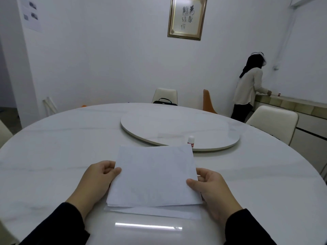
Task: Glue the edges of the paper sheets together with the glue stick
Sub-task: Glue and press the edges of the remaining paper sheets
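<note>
Left hand (99,175) and right hand (210,186) grip paper sheets (154,175) above table (53,156).

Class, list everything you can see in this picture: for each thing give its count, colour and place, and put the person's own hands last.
paper sheets: a small stack, white, held over the near table edge
glue stick: one, white with red label, upright behind the sheets' far right corner
table: one, round, white marble
turntable: one, white, table centre
chairs: three, two cream, one orange, far side and right
handbag: one, black, on the far cream chair
framed calligraphy: one, gold frame, back wall
second person: one, at the right counter
left hand: holds the sheets' left edge
right hand: holds the sheets' right edge
</note>
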The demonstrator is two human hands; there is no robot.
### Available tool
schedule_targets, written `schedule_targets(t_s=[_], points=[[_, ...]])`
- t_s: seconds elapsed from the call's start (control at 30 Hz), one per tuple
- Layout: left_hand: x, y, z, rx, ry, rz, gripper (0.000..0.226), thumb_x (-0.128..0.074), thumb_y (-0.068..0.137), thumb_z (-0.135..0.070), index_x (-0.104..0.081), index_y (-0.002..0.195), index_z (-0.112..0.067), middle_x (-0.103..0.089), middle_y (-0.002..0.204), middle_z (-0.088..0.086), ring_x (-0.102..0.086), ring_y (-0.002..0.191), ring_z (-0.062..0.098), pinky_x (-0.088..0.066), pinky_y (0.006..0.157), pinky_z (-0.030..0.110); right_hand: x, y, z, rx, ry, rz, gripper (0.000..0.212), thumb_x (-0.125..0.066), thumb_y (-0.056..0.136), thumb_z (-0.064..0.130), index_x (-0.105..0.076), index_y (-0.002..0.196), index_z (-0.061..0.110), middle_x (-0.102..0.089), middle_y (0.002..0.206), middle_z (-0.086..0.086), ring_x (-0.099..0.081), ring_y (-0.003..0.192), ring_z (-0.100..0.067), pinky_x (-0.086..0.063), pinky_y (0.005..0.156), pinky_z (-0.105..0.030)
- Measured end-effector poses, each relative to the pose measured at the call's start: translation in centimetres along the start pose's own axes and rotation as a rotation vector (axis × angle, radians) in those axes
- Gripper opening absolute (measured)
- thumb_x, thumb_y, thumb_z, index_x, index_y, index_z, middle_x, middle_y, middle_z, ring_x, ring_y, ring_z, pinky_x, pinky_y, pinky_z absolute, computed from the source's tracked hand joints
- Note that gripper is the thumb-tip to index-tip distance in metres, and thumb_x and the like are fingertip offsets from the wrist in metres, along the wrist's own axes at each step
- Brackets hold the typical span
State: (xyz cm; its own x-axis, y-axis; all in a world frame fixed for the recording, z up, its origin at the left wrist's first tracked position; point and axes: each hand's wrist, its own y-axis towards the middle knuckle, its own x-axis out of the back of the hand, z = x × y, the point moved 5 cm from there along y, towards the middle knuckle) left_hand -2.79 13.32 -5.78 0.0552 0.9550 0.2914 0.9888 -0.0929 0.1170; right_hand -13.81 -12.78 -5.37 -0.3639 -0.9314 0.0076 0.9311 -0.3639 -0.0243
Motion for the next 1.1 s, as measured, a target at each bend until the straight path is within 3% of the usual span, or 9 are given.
schedule_targets(t_s=[0.13, 0.27, 0.4, 0.6, 0.7, 0.9, 1.1], points=[[0.0, 0.3, 0.2, 0.001, 0.063, 0.015, 0.015, -0.061, 0.088, -0.009, -0.071, 0.081, -0.018, -0.077, 0.080, 0.002, -0.072, 0.080, 0.023, -0.054, 0.086, 0.041, 0.6, 0.2, -0.3, -0.024, -0.083, -0.111, 0.013, -0.062, 0.088, 0.012, -0.073, 0.081, 0.007, -0.076, 0.074, -0.007, -0.069, 0.063, -0.019, -0.052, 0.055, -0.028], [-0.2, 0.4, 0.1, -0.056, 0.243, -0.012, 0.010, -0.063, 0.086, -0.014, -0.073, 0.087, -0.017, -0.074, 0.082, -0.001, -0.068, 0.082, 0.019, -0.048, 0.070, 0.028, 1.3, 0.4, -0.4, -0.030, -0.238, -0.201, 0.013, -0.067, 0.078, 0.010, -0.070, 0.074, -0.003, -0.072, 0.076, -0.022, -0.062, 0.060, -0.026, -0.054, 0.058, -0.037], [-0.4, 0.2, -0.5, -0.100, 0.404, -0.063, 0.015, -0.065, 0.085, -0.016, -0.073, 0.097, -0.015, -0.068, 0.085, -0.004, -0.060, 0.083, 0.015, -0.038, 0.073, 0.023, 1.5, 0.2, -0.3, -0.041, -0.365, -0.230, 0.014, -0.070, 0.073, 0.007, -0.069, 0.066, -0.005, -0.066, 0.057, -0.015, -0.052, 0.041, -0.019, -0.042, 0.042, -0.024], [-0.5, -0.1, -0.4, -0.096, 0.425, -0.098, 0.020, -0.072, 0.078, -0.011, -0.072, 0.098, -0.012, -0.065, 0.079, -0.002, -0.056, 0.074, 0.011, -0.036, 0.067, 0.020, 1.5, 0.3, -0.5, -0.064, -0.489, -0.235, 0.012, -0.072, 0.070, 0.011, -0.073, 0.067, -0.001, -0.073, 0.069, -0.013, -0.059, 0.049, -0.017, -0.043, 0.040, -0.019], [-0.4, -0.2, -0.3, -0.093, 0.419, -0.100, 0.019, -0.072, 0.077, -0.009, -0.072, 0.096, -0.012, -0.066, 0.079, -0.002, -0.057, 0.075, 0.011, -0.037, 0.071, 0.022, 1.5, 0.4, -0.5, -0.059, -0.530, -0.219, 0.015, -0.073, 0.071, 0.013, -0.073, 0.070, -0.002, -0.073, 0.072, -0.015, -0.056, 0.050, -0.016, -0.040, 0.039, -0.017], [-0.4, -0.2, -0.2, -0.097, 0.436, -0.083, 0.025, -0.073, 0.077, -0.008, -0.071, 0.102, -0.010, -0.067, 0.086, 0.002, -0.057, 0.079, 0.013, -0.037, 0.076, 0.021, 1.5, 0.4, -0.4, -0.059, -0.542, -0.191, 0.010, -0.073, 0.071, 0.011, -0.074, 0.071, 0.001, -0.061, 0.050, 0.001, -0.049, 0.034, -0.007, -0.035, 0.034, -0.015], [-0.5, -0.1, 0.1, -0.111, 0.479, -0.090, 0.032, -0.074, 0.077, -0.010, -0.069, 0.108, -0.009, -0.065, 0.084, 0.001, -0.056, 0.075, 0.013, -0.035, 0.072, 0.020, 1.5, 0.4, -0.5, -0.040, -0.588, -0.200, 0.008, -0.074, 0.069, 0.011, -0.073, 0.071, 0.003, -0.067, 0.057, -0.004, -0.052, 0.039, -0.009, -0.039, 0.036, -0.016]])
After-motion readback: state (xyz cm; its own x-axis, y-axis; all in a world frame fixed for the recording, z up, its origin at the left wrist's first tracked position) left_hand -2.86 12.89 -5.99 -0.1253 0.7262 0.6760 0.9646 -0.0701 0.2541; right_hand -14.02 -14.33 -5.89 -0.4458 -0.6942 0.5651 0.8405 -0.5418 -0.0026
